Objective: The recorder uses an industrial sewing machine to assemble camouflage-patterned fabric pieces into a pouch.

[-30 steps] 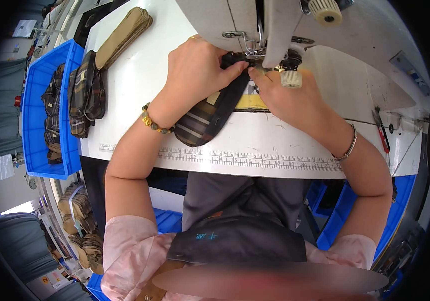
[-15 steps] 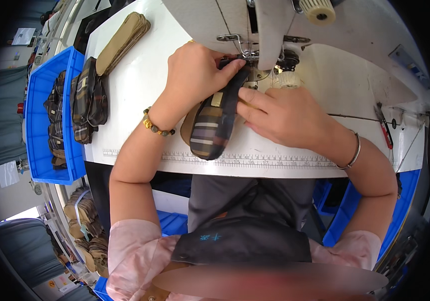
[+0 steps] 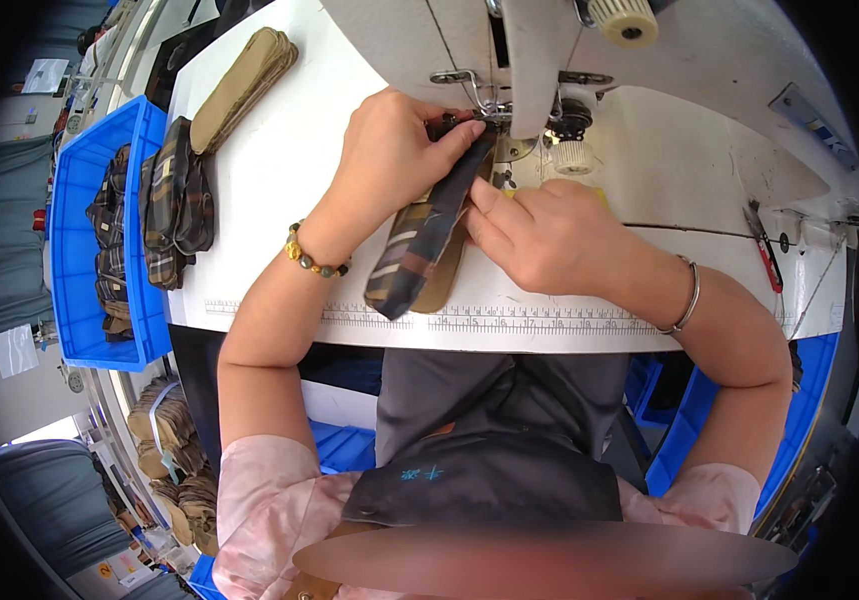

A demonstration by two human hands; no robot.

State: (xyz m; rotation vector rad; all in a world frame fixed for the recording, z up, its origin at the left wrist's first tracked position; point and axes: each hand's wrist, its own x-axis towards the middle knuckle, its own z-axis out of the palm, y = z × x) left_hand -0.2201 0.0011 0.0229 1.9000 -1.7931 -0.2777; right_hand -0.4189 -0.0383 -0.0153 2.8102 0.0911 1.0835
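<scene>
A plaid fabric piece (image 3: pixel 411 250) in dark, tan and white stripes lies under the sewing machine's presser foot (image 3: pixel 492 112), its near end toward me. A tan sole-shaped piece (image 3: pixel 443 284) shows beneath it on the right. My left hand (image 3: pixel 389 145) presses thumb and fingers together on the fabric's far end, just left of the presser foot. Closed on the fabric's right edge, lower down, is my right hand (image 3: pixel 554 238), its fingertips partly hidden. The dark edge of the fabric is folded over toward the left.
The white sewing machine (image 3: pixel 649 130) spans the far side. At the left of the table (image 3: pixel 279 200) lie tan sole-shaped pieces (image 3: pixel 239 90) and plaid pieces (image 3: pixel 177 190). A blue bin (image 3: pixel 67 250) holds more plaid pieces. Red-handled snips (image 3: pixel 767 255) rest at the right.
The fabric's dark edge has flopped over to the left, covering the small pale label and baring the tan piece on the right. My right hand has moved slightly left.
</scene>
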